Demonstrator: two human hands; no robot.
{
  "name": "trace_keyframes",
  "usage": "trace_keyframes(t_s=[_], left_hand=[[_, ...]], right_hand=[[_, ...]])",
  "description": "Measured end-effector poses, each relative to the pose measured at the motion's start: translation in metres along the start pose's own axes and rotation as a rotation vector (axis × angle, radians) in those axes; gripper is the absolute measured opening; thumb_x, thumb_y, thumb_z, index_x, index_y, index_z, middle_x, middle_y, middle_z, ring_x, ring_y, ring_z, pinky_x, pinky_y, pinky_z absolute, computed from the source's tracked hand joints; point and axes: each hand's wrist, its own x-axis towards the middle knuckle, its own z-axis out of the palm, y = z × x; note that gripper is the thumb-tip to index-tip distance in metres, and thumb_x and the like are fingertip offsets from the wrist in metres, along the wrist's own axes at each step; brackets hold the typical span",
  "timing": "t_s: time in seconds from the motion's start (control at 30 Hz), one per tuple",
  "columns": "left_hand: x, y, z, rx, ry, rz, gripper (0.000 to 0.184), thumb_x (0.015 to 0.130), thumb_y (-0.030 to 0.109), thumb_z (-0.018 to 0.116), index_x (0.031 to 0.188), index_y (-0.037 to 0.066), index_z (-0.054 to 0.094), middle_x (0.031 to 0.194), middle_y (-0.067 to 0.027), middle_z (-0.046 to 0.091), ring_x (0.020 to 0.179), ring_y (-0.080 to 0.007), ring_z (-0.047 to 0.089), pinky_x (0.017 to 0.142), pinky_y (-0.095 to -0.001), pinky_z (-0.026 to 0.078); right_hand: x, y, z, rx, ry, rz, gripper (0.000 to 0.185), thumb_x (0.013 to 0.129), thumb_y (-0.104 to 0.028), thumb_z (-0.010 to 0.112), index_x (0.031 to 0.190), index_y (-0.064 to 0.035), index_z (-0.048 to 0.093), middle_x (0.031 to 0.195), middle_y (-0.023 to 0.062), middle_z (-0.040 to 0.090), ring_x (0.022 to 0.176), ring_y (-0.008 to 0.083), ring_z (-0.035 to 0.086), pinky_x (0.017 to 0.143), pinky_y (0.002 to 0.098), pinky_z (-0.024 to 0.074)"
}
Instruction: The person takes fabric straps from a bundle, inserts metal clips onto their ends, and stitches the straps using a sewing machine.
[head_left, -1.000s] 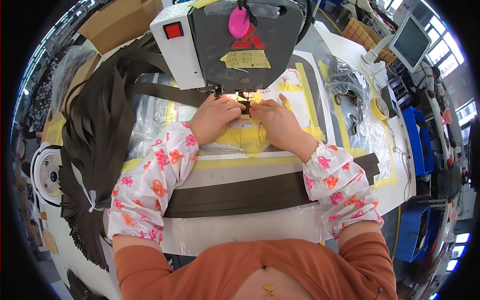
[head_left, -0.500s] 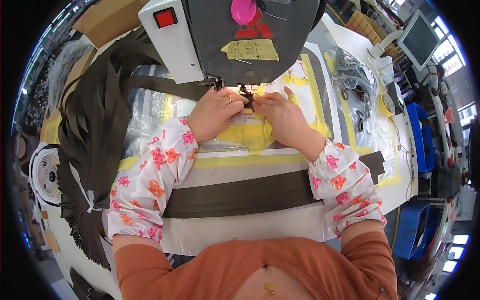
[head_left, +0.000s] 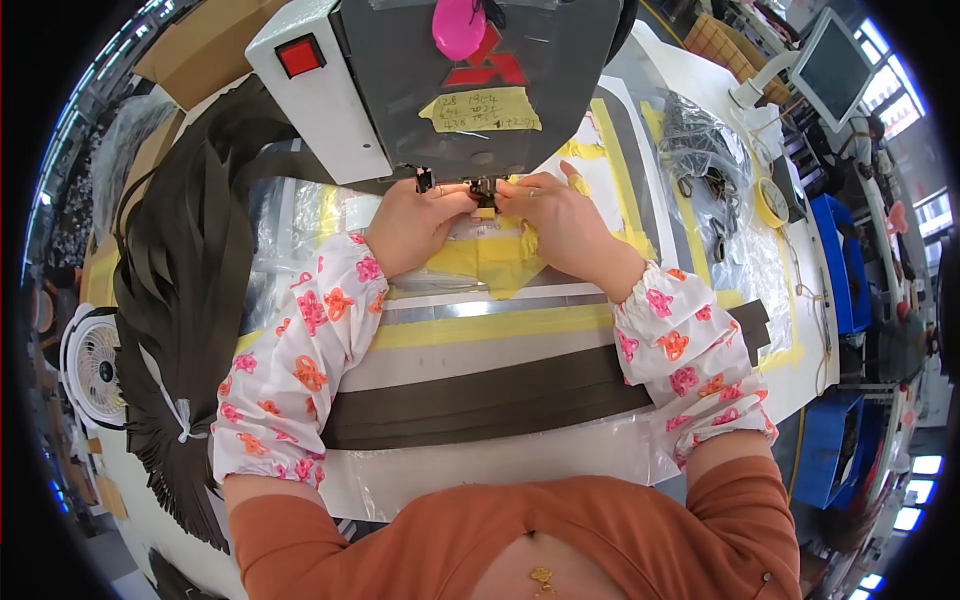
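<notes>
Under the head of a sewing machine (head_left: 480,140), both hands meet at the metal foot and needle area (head_left: 487,193). My left hand (head_left: 415,225), fingers bent and pressed close together, holds a dark olive fabric strap (head_left: 300,166) that runs in from the left. From the other side, my right hand (head_left: 560,218) pinches at the strap's end beside the foot, its thumb and index fingertips together. Hands and foot hide most of the strap end. Yellow tape (head_left: 500,270) covers the work plate just below the fingers.
A thick bundle of dark straps (head_left: 185,270) hangs over the left side, beside a white fan (head_left: 92,365). More flat straps (head_left: 480,400) lie across the front. On the right are a plastic bag with dark parts (head_left: 715,190), a tape roll (head_left: 771,203) and blue bins (head_left: 840,265).
The view has tilted and shifted slightly, so the machine head appears further left. Both hands stay at the foot with small finger shifts, and more of the metal foot shows between them.
</notes>
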Motion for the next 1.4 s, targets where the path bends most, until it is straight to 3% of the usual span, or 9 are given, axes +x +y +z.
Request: trace_keyframes(t_s=[0.43,0.63,0.73,0.83,0.93,0.97,1.17,1.23,1.4], left_hand=[[0.005,-0.008,0.006,-0.022,-0.006,-0.151,0.014,0.08,0.016,0.06,0.092,0.015,0.065,0.068,-0.0095,0.061,0.062,-0.0284,0.057,0.061,-0.0381,0.046],[0.004,-0.012,0.001,0.27,0.142,-0.022,0.022,0.079,0.026,0.062,0.091,0.008,0.067,0.075,-0.0151,0.063,0.068,-0.0348,0.058,0.061,-0.0389,0.045],[-0.008,-0.022,-0.014,0.149,0.134,-0.3,0.02,0.078,0.024,0.061,0.09,0.008,0.066,0.076,-0.0104,0.062,0.071,-0.0326,0.056,0.064,-0.0443,0.041],[-0.016,-0.029,-0.042,0.339,0.051,-0.237,0.02,0.078,0.022,0.062,0.091,0.007,0.065,0.083,-0.011,0.063,0.076,-0.0307,0.057,0.066,-0.0428,0.041],[-0.024,-0.036,-0.061,0.295,-0.073,-0.206,0.022,0.078,0.024,0.063,0.093,0.008,0.063,0.085,-0.0129,0.063,0.076,-0.032,0.058,0.068,-0.041,0.044],[-0.024,-0.035,-0.062,0.23,-0.129,-0.259,0.022,0.078,0.024,0.063,0.093,0.008,0.063,0.084,-0.0131,0.063,0.077,-0.0324,0.058,0.068,-0.0405,0.044],[-0.032,-0.028,-0.075,-0.099,-0.188,-0.271,0.015,0.079,0.016,0.061,0.084,0.003,0.055,0.073,-0.0177,0.058,0.069,-0.0371,0.056,0.061,-0.0412,0.044],[-0.041,-0.053,-0.101,-0.046,-0.196,-0.288,0.014,0.079,0.015,0.061,0.082,0.003,0.054,0.073,-0.018,0.058,0.07,-0.0374,0.056,0.061,-0.0416,0.043],[-0.051,-0.129,-0.135,0.239,-0.085,-0.373,0.016,0.077,0.015,0.063,0.076,0.003,0.054,0.073,-0.013,0.055,0.077,-0.0328,0.055,0.067,-0.0403,0.043]], right_hand=[[0.003,0.002,0.003,-0.065,-0.013,0.042,0.037,0.065,-0.001,0.066,0.101,-0.0097,0.063,0.113,0.0,0.06,0.109,0.022,0.051,0.102,0.0536,0.0287],[-0.003,0.006,0.017,0.153,0.12,0.135,0.033,0.069,0.006,0.056,0.098,-0.0074,0.064,0.116,0.0022,0.06,0.113,0.0249,0.05,0.098,0.053,0.0304],[-0.003,0.006,0.023,0.173,0.174,0.141,0.028,0.073,0.003,0.055,0.097,-0.0074,0.064,0.116,0.0027,0.06,0.111,0.0254,0.051,0.098,0.0523,0.0308],[-0.007,0.001,0.008,0.027,0.032,0.098,0.026,0.073,-0.002,0.057,0.098,-0.0062,0.063,0.115,0.0047,0.06,0.108,0.0252,0.053,0.095,0.0459,0.0366],[-0.014,-0.001,0.006,-0.137,0.116,-0.129,0.022,0.07,-0.005,0.059,0.092,-0.0044,0.061,0.104,0.0052,0.062,0.096,0.0226,0.057,0.082,0.038,0.0482],[-0.013,0.001,0.0,-0.218,0.075,-0.206,0.016,0.071,-0.008,0.059,0.086,-0.0029,0.057,0.097,0.0083,0.06,0.088,0.023,0.059,0.067,0.0318,0.0516],[-0.003,-0.012,-0.004,-0.175,-0.005,-0.226,0.016,0.074,-0.012,0.058,0.085,-0.0014,0.054,0.087,0.0136,0.056,0.084,0.0255,0.059,0.062,0.0338,0.0511],[0.0,-0.05,0.013,-0.271,0.135,-0.396,0.016,0.076,-0.014,0.055,0.083,0.0002,0.051,0.086,0.0149,0.051,0.08,0.0272,0.058,0.062,0.0369,0.0535],[0.078,-0.112,0.053,-0.043,0.099,-0.241,0.009,0.073,-0.005,0.053,0.08,0.0003,0.051,0.084,0.015,0.051,0.083,0.0253,0.057,0.059,0.0347,0.0528]])
